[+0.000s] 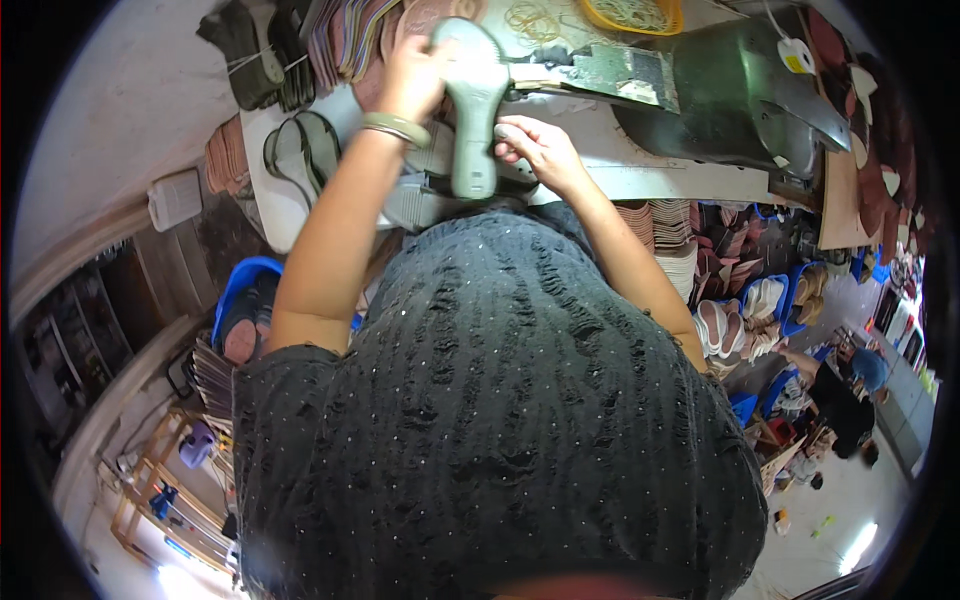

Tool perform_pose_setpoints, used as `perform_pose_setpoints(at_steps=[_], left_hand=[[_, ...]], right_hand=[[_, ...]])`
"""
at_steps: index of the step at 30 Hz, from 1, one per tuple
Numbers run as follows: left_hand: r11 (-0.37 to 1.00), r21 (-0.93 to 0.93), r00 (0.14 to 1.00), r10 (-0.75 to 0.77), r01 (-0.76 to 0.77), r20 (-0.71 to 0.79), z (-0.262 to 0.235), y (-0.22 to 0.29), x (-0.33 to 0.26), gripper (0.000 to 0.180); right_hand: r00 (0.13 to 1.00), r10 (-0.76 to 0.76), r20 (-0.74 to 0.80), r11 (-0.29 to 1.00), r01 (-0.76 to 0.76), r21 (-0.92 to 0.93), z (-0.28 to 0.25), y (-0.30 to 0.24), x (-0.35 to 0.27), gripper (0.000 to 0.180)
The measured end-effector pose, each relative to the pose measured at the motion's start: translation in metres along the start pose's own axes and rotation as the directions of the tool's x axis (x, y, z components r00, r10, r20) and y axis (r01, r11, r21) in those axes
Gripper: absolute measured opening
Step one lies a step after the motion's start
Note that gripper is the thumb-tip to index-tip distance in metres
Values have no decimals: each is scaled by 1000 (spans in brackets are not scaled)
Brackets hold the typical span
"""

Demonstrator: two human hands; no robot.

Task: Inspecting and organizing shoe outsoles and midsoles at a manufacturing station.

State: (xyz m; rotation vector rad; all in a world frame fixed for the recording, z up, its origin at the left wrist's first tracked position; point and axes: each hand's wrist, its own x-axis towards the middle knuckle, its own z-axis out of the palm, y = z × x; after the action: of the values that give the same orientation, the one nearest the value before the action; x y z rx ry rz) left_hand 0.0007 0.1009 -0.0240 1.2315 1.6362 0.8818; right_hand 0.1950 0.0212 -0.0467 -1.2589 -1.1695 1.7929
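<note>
In my left hand (412, 80) is a grey-green shoe sole (478, 120), gripped by the edge of its wide end. The sole points its narrow heel end toward me and looks slightly blurred. My right hand (545, 158) is beside the heel part, its fingers curled together in a pinch. Something small and greyish shows at those fingertips, too small to name; whether they touch the sole I cannot tell. Just right of the sole's wide end reaches the flat arm of a dark green machine (700, 75). Below the sole, more grey soles (415, 205) lie partly hidden at the table edge.
Grey soles (295, 150) rest on the white table (640, 150) at left, near a tied dark bundle (255, 60). Upright coloured sheets (345, 40) stand behind. A yellow basket (645, 22) sits at the back. Stacked soles (672, 230) and blue bins (800, 300) are lower right; another person (845, 400) is beyond.
</note>
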Motion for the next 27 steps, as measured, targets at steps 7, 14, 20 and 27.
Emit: perform_pose_setpoints(at_steps=[7, 14, 20, 27], left_hand=[[976, 194, 982, -67, 102, -179, -163, -126, -31, 37], [916, 372, 988, 122, -149, 95, -99, -131, -118, 54], [988, 141, 910, -115, 63, 397, -88, -164, -120, 29], [977, -185, 871, 2, 102, 492, -106, -109, -93, 22]], right_hand=[[864, -289, 413, 576, 501, -646, 22, 43, -2, 31], [737, -368, 567, 357, 675, -645, 28, 57, -3, 32], [763, -321, 561, 390, 646, -656, 40, 60, -9, 40], [872, -39, 487, 779, 332, -532, 51, 33, -10, 52]])
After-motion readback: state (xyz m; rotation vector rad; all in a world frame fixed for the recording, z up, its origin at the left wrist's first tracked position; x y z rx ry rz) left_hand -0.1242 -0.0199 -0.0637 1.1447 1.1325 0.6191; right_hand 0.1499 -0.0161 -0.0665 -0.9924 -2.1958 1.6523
